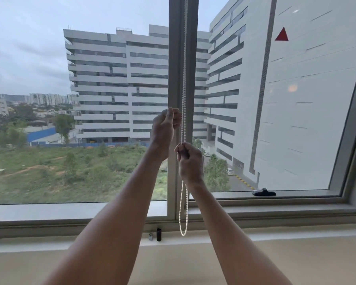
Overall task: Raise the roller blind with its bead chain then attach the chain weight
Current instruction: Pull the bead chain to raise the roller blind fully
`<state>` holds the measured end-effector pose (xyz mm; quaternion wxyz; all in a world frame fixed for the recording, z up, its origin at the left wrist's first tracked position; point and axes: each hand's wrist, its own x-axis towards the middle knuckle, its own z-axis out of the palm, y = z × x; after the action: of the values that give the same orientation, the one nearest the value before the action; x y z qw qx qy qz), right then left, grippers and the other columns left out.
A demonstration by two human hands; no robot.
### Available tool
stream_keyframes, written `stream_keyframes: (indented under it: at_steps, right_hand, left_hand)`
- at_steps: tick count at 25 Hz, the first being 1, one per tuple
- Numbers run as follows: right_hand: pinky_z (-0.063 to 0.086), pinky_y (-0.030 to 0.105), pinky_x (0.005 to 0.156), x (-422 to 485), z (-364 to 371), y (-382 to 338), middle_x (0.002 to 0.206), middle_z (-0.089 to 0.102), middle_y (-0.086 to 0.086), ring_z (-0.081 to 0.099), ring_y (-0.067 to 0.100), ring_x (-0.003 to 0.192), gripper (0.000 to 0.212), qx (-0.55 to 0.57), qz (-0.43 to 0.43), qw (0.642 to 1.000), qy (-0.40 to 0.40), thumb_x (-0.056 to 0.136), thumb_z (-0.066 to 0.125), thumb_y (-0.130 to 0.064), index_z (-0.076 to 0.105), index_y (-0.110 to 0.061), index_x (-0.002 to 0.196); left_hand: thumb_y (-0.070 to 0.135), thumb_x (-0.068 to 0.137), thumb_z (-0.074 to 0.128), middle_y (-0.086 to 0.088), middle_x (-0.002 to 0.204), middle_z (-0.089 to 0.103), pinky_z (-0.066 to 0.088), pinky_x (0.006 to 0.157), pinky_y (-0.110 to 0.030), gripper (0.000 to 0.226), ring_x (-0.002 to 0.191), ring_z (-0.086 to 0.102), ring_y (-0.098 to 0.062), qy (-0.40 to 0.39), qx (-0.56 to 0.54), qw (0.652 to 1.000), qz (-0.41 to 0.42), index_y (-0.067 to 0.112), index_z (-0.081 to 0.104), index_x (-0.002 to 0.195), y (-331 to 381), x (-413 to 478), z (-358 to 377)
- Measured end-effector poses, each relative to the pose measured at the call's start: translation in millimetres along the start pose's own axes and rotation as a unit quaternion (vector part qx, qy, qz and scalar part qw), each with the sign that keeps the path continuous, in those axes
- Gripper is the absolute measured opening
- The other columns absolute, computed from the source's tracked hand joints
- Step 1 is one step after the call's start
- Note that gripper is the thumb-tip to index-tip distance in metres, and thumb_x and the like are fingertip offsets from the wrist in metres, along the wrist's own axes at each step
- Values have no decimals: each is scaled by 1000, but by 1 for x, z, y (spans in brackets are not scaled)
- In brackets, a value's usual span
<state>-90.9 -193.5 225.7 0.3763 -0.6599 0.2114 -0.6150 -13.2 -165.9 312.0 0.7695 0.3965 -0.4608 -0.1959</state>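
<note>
A white bead chain point(184, 79) hangs as a loop in front of the grey window mullion point(174, 58), its bottom just above the sill. My right hand point(190, 161) pinches the chain at about mid height. Higher up and to the left, my left hand point(165, 124) has its fingers curled beside the chain; whether they grip a strand is not clear. A small black cylinder point(158, 234) and a short silver piece point(150, 236) stand on the sill point(296, 239), left of the loop's bottom. The blind itself is out of view above.
A black window handle point(264, 192) lies on the lower frame of the right pane. A red triangle sticker point(282, 34) is on the right glass. The cream sill runs across the whole foreground, under both forearms.
</note>
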Motion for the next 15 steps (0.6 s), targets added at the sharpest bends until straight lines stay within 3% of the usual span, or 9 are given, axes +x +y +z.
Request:
stream_keyframes:
  at_steps: [2,5,7,9,11,15]
  right_hand:
    - [35,10,52,-13,1,14,63,51,-9,44,-3,52,33,-3,22,1000,-10,107,52,-2,66,-11,78]
    - [37,9,51,-31,-1,31,64,52,-10,48,-4,52,32,-9,36,999,-16,107,52,-3,67,-11,80]
    - [38,8,52,-42,-1,42,64,52,-11,50,-4,53,32,-15,38,999,-15,107,53,-2,67,-12,79]
    - [37,9,52,-49,0,50,62,51,-11,46,-2,53,32,-23,44,999,-20,107,53,-3,66,-11,78]
    - [38,16,52,-50,-1,56,62,55,-5,43,1,54,30,-39,53,997,-31,107,54,-6,70,-9,81]
    - [53,26,58,-47,-7,59,77,74,17,62,16,62,24,2,79,996,-51,108,54,-11,77,-10,100]
  left_hand:
    - [23,118,39,-17,109,75,57,91,-36,38,96,70,-25,-22,-25,999,2,-3,67,122,18,10,9]
    - [21,117,43,-13,100,76,59,80,-32,32,83,71,-21,-59,-60,996,3,3,69,113,38,21,18]
    - [16,116,45,-9,90,73,51,69,-25,30,71,61,-14,-64,-49,997,6,3,71,112,41,25,19]
    - [5,114,44,-4,75,61,39,59,-21,33,60,46,-8,-48,-30,998,22,9,71,95,33,23,19]
    - [-4,110,41,-3,70,49,30,55,-19,41,55,36,-6,-24,-33,998,41,14,65,83,22,19,17]
    - [-6,109,42,-2,68,44,28,55,-19,42,55,33,-6,-7,-50,996,69,16,64,80,9,16,15]
